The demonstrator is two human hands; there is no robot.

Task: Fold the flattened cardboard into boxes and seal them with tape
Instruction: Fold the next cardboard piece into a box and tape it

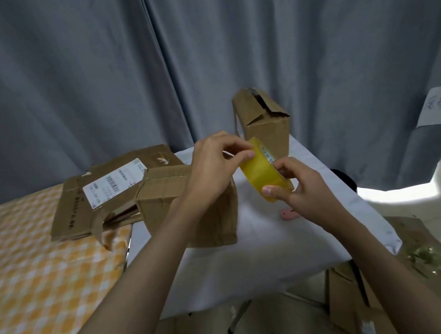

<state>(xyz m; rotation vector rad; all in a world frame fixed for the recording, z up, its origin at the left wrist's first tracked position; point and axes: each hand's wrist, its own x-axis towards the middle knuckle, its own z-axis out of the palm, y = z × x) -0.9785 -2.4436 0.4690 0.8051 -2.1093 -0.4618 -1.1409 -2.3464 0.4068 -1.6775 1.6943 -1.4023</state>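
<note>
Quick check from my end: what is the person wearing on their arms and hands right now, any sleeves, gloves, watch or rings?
Nothing worn shows. The left hand and right hand are bare, with no gloves and no rings visible. Both forearms are uncovered down to the bottom edge of the head view, so no sleeve, cuff, watch or wristband is in sight. Fingernails are short and unpainted. Anything above the elbows is out of frame.

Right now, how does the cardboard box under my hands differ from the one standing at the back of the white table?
The near box sits low and wide, its top flaps folded shut. The far box stands tall and narrow, its top gaping partly open. The near box is next to the flattened cardboard; the far one stands alone by the curtain. Both are plain brown cardboard on the white table.
</note>
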